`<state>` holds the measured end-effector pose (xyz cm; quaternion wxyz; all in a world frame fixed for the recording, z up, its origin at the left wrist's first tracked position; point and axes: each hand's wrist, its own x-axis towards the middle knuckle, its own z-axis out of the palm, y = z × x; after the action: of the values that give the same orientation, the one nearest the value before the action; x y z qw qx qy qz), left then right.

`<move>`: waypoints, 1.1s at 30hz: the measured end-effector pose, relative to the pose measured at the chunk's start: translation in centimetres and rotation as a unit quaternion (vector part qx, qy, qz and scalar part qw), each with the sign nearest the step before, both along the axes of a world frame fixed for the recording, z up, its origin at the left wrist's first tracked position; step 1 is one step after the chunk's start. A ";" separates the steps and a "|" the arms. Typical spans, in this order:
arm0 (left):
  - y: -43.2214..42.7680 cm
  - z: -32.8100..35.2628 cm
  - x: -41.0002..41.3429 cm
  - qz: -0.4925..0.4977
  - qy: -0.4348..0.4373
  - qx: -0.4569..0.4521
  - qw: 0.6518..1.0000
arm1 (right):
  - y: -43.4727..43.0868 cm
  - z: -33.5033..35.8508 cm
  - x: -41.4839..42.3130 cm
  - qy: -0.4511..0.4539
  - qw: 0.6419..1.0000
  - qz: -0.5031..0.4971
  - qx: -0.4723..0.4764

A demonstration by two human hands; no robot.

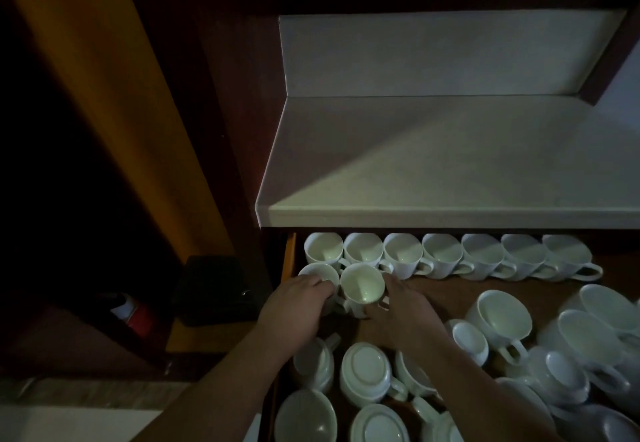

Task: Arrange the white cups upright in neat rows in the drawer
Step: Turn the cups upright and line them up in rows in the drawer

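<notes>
White cup [362, 285] between the hands [300, 299] [403, 306]

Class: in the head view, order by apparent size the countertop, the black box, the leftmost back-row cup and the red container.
1. countertop
2. black box
3. leftmost back-row cup and red container: they look alike, and the container is dim and partly hidden, so they are unranked.

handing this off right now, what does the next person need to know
Left hand grips the first cup of row two, at the left wall of the drawer.
Right hand holds the second cup beside it.
Done: back row of seven upright cups.
Left: finish row two, then right the loose cups in front, several upside down or tipped.
</notes>
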<state>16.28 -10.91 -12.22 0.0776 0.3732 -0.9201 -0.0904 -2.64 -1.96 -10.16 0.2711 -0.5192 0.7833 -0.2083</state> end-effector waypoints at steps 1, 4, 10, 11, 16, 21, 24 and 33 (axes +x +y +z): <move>0.0 0.0 -0.1 0.003 -0.002 -0.001 1.000 | 0.0 0.0 -0.1 -0.004 1.000 0.005 -0.004; 0.2 -0.2 -0.1 0.010 -0.002 -0.008 1.000 | 0.0 -0.4 -0.3 -0.002 1.000 0.004 -0.019; 0.6 -0.5 0.1 0.008 0.013 -0.026 1.000 | 0.0 -1.6 -0.8 -0.017 0.999 -0.003 -0.038; 0.6 -0.5 0.1 0.008 0.018 -0.025 0.999 | 0.0 -1.6 -0.8 -0.017 0.999 -0.003 -0.040; 0.6 -0.2 0.1 0.033 0.044 0.002 0.999 | 0.1 -1.5 -0.8 0.011 0.999 0.019 -0.030; 0.3 1.3 0.1 0.084 0.100 0.091 0.987 | 0.6 -0.5 -2.9 0.085 0.995 0.041 -0.032; 0.4 2.9 -0.8 0.131 0.139 0.113 0.975 | 1.2 0.8 -5.4 0.123 0.990 0.072 -0.006; 5.5 6.5 -7.9 -0.016 0.041 0.215 0.976 | 6.8 3.4 -15.3 0.194 0.980 0.018 0.043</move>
<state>8.34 -5.43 -5.73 0.0316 0.3628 -0.8810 -0.3020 -17.91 4.88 -6.78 0.1401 -0.5518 0.8195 -0.0649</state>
